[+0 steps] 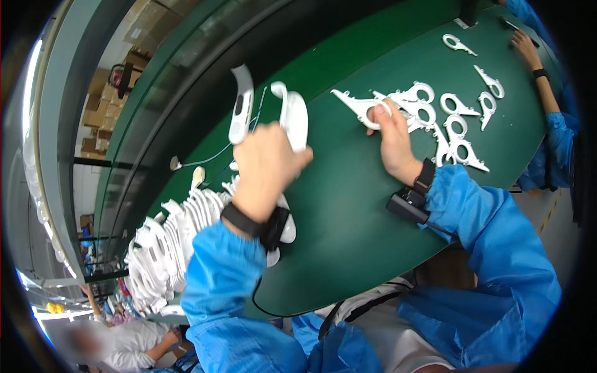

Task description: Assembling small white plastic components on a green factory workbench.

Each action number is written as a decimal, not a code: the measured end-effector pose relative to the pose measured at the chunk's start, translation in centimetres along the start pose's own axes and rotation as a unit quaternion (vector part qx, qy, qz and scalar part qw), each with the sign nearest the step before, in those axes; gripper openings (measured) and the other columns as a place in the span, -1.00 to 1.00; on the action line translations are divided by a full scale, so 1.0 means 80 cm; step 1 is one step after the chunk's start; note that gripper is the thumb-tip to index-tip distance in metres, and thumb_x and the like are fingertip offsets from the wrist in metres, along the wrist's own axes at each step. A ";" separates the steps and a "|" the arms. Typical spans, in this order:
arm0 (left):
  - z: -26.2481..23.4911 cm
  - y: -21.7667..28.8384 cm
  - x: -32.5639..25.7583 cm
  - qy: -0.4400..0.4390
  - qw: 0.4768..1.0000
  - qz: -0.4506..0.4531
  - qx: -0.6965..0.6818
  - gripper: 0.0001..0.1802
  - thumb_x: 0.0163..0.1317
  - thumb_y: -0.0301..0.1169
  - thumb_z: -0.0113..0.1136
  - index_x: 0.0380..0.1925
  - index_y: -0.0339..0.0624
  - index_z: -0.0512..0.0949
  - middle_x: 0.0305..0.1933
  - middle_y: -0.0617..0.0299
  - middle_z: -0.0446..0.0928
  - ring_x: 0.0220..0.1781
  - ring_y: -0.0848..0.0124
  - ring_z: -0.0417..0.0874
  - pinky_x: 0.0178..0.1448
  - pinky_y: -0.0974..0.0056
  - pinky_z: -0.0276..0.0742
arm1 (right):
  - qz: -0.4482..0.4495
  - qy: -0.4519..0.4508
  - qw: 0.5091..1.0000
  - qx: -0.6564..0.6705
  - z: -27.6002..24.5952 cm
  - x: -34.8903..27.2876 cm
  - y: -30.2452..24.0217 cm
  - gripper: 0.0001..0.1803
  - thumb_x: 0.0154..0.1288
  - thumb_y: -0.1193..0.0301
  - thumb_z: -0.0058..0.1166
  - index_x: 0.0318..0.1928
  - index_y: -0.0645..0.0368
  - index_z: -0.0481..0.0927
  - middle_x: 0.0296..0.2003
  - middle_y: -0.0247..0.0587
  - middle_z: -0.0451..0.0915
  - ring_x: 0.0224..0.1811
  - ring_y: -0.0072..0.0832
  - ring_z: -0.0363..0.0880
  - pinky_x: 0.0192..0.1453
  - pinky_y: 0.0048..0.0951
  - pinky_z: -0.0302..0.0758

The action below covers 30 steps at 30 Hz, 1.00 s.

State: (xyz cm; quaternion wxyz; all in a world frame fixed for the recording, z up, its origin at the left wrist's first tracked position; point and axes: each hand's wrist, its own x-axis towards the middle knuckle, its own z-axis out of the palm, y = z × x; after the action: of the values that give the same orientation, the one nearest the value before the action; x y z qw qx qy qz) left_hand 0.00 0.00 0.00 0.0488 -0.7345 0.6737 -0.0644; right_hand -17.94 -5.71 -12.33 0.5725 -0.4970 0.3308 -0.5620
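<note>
My left hand is closed, seen from its back, with most fingers hidden. From it rises a white curved plastic shell with a dark oval slot and a greyish end. A second white curved shell stands just beyond the thumb; whether this hand grips it too, I cannot tell. A thin light-blue wire shows between the two shells. My right hand pinches a white plastic ring part with a pointed arm, thumb on the ring. Several similar ring parts lie right beside it.
A large pile of white curved shells lies left of my left forearm on the green table. A dark raised ledge runs along the far left. At the upper right, a co-worker's hand is near a dark tool. More ring parts lie between us.
</note>
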 end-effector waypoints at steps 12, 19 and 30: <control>-0.012 -0.004 -0.128 -0.026 0.998 -0.052 0.033 -0.51 0.05 0.03 0.28 -0.69 -0.20 0.55 -0.71 0.08 0.53 -0.65 0.13 0.63 -0.60 0.14 0.50 | 0.024 -0.055 0.998 -0.012 -0.009 -0.002 0.002 -0.68 0.47 0.23 -0.19 -0.43 0.12 0.37 -0.45 -0.41 0.38 -0.40 -0.64 0.29 -0.29 -0.57 0.29; 0.054 -0.067 0.076 0.026 0.982 -0.159 -0.102 -0.29 0.01 0.13 0.20 0.09 -0.08 0.44 0.03 -0.03 0.52 0.08 -0.01 0.55 0.05 -0.03 0.52 | -0.028 -0.041 0.995 -0.082 -0.021 0.009 0.016 -0.66 0.45 0.17 -0.18 -0.41 0.12 0.39 -0.46 -0.36 0.37 -0.40 -0.57 0.33 -0.29 -0.53 0.30; 0.128 -0.068 0.165 -0.026 0.966 -0.118 -0.228 -0.56 0.19 -0.19 0.03 -0.03 -0.24 0.54 -0.02 -0.14 0.58 0.04 -0.05 0.61 0.11 0.00 0.50 | -0.032 -0.032 0.996 -0.073 -0.014 0.007 0.018 -0.66 0.45 0.19 -0.19 -0.42 0.12 0.41 -0.45 -0.35 0.38 -0.41 -0.58 0.35 -0.33 -0.50 0.33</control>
State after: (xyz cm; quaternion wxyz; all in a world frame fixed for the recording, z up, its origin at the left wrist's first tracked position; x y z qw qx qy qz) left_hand 8.08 -12.84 -8.86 -0.1107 -0.8020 0.5775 0.1046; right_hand -18.46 -6.63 -13.87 0.5269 -0.5657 0.3364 -0.5378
